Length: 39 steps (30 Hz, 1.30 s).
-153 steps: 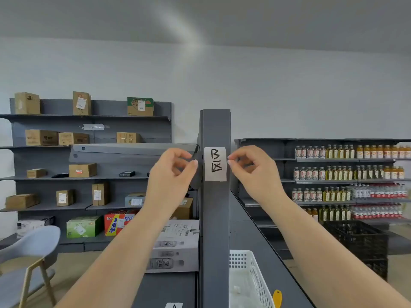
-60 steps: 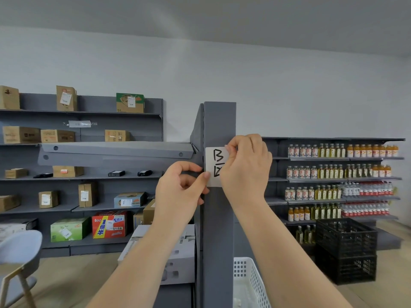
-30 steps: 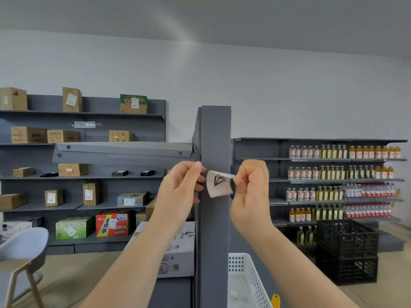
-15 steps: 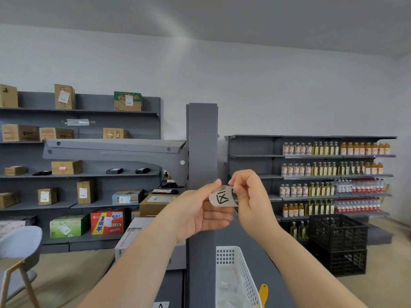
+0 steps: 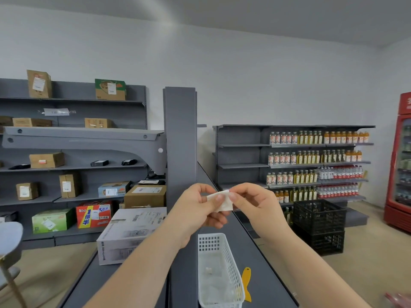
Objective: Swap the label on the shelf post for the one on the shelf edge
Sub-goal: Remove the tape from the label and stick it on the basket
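The grey shelf post point(image 5: 180, 138) stands upright in the middle, its face bare. Just right of the post, at chest height, both hands hold a small white paper label point(image 5: 224, 202). My left hand point(image 5: 195, 210) pinches its left edge with thumb and forefinger. My right hand point(image 5: 253, 203) pinches its right edge. The label's blank side faces me; its writing is hidden. No label on the shelf edge shows in this view.
A white plastic basket point(image 5: 231, 283) sits on the grey shelf point(image 5: 266, 274) below my hands, with a yellow scraper point(image 5: 246, 281) beside it. A large white carton point(image 5: 131, 232) lies left of the post. Black crates point(image 5: 320, 225), bottle shelves and a red fridge point(image 5: 400, 161) stand to the right.
The label marked B was peeled off the post by both hands and carried down and to the right. The post's face is now bare, and the view has turned right.
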{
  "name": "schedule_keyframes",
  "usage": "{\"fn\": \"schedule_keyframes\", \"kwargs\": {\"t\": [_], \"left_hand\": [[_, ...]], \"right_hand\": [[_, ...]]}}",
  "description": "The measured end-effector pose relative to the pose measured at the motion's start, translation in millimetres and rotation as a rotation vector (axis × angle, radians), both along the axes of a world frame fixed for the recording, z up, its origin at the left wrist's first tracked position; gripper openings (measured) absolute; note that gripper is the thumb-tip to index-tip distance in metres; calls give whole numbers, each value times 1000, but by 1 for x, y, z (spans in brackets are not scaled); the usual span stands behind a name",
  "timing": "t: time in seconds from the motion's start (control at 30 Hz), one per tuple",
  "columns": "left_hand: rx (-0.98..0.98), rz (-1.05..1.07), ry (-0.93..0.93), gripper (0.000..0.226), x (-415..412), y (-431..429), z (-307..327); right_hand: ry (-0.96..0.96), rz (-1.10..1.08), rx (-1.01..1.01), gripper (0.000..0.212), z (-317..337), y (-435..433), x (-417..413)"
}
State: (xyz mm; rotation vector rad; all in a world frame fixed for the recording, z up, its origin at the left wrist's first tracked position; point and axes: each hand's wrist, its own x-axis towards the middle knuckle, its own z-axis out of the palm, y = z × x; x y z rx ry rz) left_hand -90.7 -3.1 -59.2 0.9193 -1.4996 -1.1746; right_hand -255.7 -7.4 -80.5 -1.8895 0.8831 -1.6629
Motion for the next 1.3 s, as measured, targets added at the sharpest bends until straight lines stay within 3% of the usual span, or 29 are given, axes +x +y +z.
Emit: {"fn": "schedule_keyframes", "kwargs": {"t": [0.1, 0.3, 0.7, 0.9, 1.1, 1.2, 1.3], "left_hand": [[-22, 54, -23, 17, -11, 2, -7], [-29, 143, 22, 14, -23, -4, -24], [155, -45, 52, 24, -35, -14, -46], [143, -43, 26, 10, -42, -18, -58], [231, -4, 156, 54, -51, -24, -61], [202, 33, 159, 55, -57, -27, -65], [153, 76, 143, 40, -59, -31, -67]], "right_hand": [[24, -5, -11, 5, -6, 2, -12], [96, -105, -21, 8, -23, 4, -28], [166, -335, 44, 20, -53, 4, -28], [99, -389, 107, 30, -57, 1, -23], [132, -396, 111, 22, -62, -3, -30], [133, -334, 111, 25, -63, -5, -38], [160, -267, 111, 23, -66, -4, -49]]}}
